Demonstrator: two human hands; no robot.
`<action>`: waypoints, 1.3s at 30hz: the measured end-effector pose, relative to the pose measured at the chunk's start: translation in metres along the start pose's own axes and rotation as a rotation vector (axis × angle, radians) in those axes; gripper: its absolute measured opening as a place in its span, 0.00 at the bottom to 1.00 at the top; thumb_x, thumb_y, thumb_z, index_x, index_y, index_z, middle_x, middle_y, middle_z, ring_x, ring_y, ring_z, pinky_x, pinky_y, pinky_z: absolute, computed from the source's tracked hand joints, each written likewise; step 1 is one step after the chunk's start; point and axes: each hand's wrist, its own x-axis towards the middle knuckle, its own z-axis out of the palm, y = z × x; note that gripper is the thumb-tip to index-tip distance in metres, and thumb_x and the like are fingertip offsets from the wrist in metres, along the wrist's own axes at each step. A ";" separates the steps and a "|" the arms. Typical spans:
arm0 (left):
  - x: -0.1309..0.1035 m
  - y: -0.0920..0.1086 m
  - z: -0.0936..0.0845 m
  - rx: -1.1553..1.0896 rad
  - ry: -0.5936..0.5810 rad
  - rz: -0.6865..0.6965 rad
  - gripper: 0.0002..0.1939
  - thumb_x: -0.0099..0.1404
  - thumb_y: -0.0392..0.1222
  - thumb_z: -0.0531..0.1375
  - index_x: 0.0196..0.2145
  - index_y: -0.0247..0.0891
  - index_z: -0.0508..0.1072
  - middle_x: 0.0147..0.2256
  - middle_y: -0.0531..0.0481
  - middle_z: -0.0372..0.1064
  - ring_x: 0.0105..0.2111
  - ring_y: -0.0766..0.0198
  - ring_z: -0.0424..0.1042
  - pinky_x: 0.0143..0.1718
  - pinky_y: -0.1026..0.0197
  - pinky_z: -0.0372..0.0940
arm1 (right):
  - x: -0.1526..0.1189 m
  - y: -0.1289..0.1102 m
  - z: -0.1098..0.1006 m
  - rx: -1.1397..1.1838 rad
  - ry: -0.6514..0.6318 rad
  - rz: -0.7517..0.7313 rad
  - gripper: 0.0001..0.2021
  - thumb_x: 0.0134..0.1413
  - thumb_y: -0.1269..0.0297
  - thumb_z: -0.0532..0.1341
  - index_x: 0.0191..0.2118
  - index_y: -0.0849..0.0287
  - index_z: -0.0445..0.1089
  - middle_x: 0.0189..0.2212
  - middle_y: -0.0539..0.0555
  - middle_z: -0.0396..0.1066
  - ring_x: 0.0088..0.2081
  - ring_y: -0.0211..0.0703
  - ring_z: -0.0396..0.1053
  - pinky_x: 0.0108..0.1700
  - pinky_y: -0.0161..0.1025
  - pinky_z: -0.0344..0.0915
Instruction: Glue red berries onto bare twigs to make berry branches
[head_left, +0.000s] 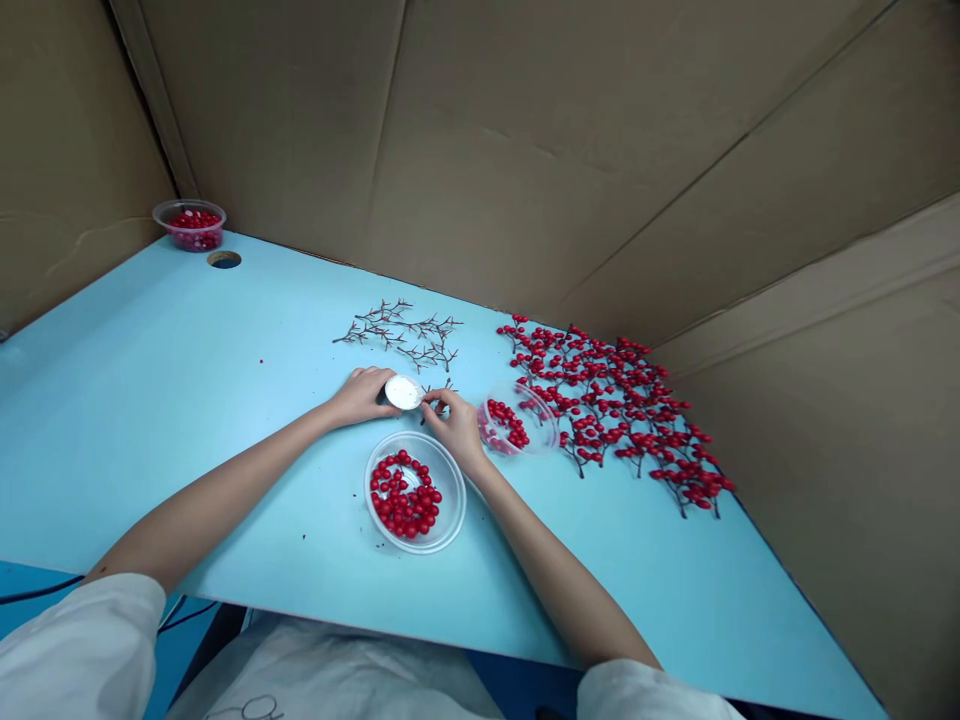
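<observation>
Red berries (405,497) fill clear bowl (450,470) — tub (541,420) too.

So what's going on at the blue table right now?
A person's left hand steadies a small white dish while the right hand holds a bare twig at its rim. A bowl of loose red berries sits below, bare twigs beyond, and berried branches to the right.

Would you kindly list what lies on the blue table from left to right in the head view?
Small tub of red berries → hole in the table → left hand → white dish → right hand → tilted tub of berries → pile of berry twigs.
</observation>
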 end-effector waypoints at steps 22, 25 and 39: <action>-0.001 0.001 0.000 0.008 0.012 -0.011 0.21 0.50 0.49 0.59 0.39 0.37 0.62 0.39 0.47 0.65 0.41 0.55 0.62 0.41 0.55 0.54 | -0.001 -0.001 0.001 -0.177 0.023 -0.143 0.04 0.41 0.74 0.53 0.23 0.57 0.60 0.23 0.52 0.66 0.30 0.43 0.61 0.31 0.38 0.58; -0.001 0.001 0.000 0.006 0.008 -0.014 0.21 0.50 0.50 0.59 0.39 0.37 0.62 0.39 0.47 0.65 0.42 0.55 0.62 0.41 0.55 0.54 | -0.002 0.001 0.001 -0.174 0.024 -0.151 0.05 0.40 0.74 0.53 0.23 0.57 0.60 0.23 0.52 0.66 0.29 0.43 0.61 0.31 0.37 0.59; -0.001 0.003 -0.002 -0.004 0.001 -0.031 0.21 0.50 0.50 0.59 0.40 0.38 0.62 0.41 0.46 0.65 0.43 0.55 0.62 0.43 0.55 0.53 | -0.001 0.002 -0.003 -0.210 0.000 -0.272 0.05 0.47 0.72 0.52 0.26 0.57 0.63 0.27 0.54 0.67 0.32 0.43 0.60 0.34 0.39 0.60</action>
